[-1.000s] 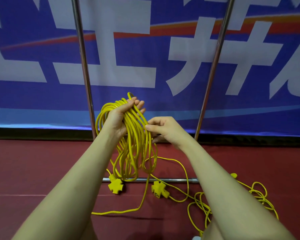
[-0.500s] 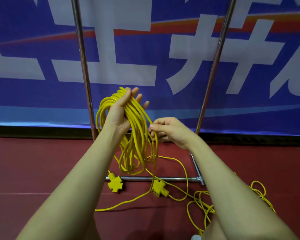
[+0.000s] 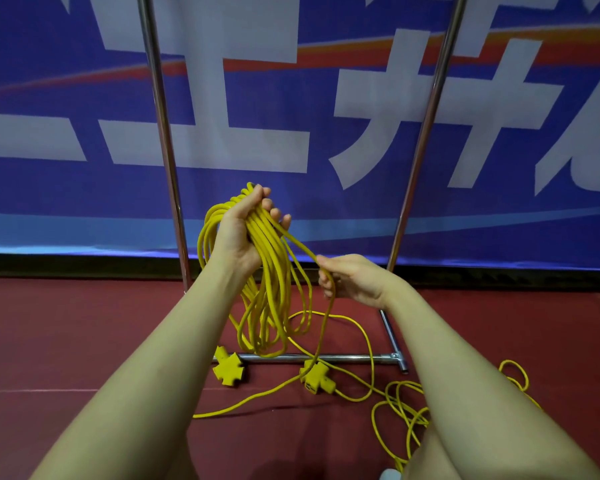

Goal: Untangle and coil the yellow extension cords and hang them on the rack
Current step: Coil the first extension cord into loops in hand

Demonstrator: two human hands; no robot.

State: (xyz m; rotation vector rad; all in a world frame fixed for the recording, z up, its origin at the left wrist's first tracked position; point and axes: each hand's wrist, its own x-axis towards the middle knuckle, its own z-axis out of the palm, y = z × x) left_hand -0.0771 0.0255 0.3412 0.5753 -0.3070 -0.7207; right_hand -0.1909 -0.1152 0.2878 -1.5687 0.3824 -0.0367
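My left hand (image 3: 243,233) grips the top of a coil of yellow extension cord (image 3: 274,292), whose loops hang down in front of the rack. My right hand (image 3: 352,280) pinches a single strand (image 3: 302,249) that runs from the coil's top down to the floor. Two yellow three-way sockets lie by the rack's base bar, one on the left (image 3: 228,368) and one on the right (image 3: 317,377). More yellow cord (image 3: 399,410) lies loose and tangled on the floor at lower right, partly hidden by my right arm.
The metal rack has two upright poles, left (image 3: 160,133) and right (image 3: 426,133), and a low base bar (image 3: 354,357). Behind it hangs a blue banner (image 3: 291,116) with white characters. The floor (image 3: 66,341) is dark red.
My right hand has moved right and down, drawing one strand away from the coil. My left hand has stayed up, still gripping the coil.
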